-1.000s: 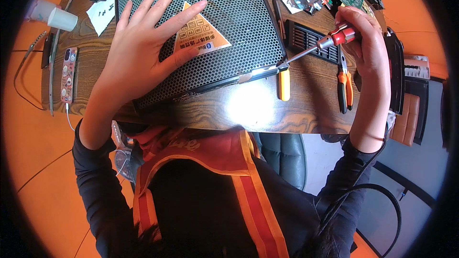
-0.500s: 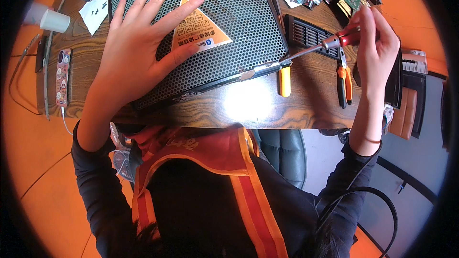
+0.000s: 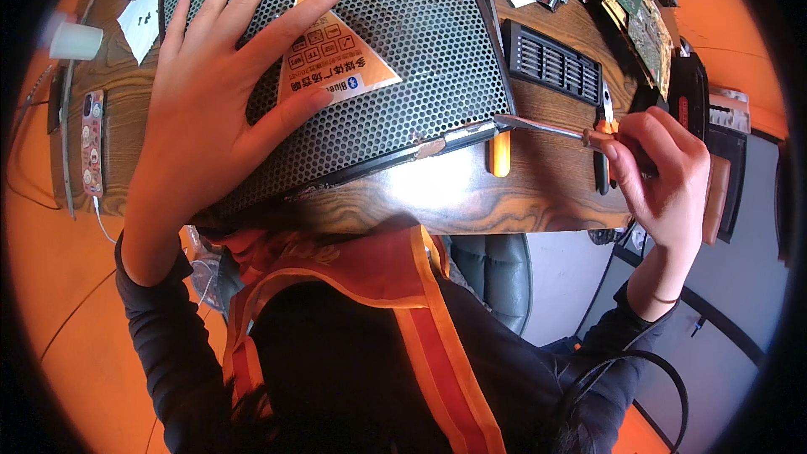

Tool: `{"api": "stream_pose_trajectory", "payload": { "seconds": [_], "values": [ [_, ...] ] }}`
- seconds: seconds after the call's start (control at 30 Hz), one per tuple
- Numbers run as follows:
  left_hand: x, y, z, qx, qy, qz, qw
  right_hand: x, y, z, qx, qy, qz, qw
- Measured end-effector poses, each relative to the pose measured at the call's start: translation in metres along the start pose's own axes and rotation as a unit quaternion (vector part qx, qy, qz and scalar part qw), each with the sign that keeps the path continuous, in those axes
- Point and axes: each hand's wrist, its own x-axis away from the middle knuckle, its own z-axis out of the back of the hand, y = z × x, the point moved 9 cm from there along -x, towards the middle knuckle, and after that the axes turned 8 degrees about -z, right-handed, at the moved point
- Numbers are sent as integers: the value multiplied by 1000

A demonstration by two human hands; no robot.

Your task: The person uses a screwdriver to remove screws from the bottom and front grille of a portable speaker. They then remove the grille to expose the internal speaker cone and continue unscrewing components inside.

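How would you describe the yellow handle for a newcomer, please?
Find the big, dark perforated panel under the left hand. The yellow handle lies on the wooden table at the panel's near right corner. Its yellow colour separates it from the orange-and-black pliers further right.

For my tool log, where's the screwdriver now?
In the head view, right of centre: the screwdriver is in the right hand, its tip at the near right corner of the mesh panel, by a yellow handle.
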Motion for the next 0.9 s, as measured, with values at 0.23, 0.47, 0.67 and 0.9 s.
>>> {"api": "stream_pose_trajectory", "payload": {
  "seconds": [0.23,0.47,0.67,0.9],
  "values": [
    [-2,0,1,1,-4,2,1000,-25,7,-16,-135,-74,39,987],
    [-2,1,1,-7,-24,7,1000,-18,1,-11,10,-2,155,988],
    [-2,1,2,2,-8,14,1000,-18,27,-52,-237,-143,11,961],
    [1,0,1,-9,11,2,1000,6,46,-76,-329,-262,-157,894]
  ]
}}
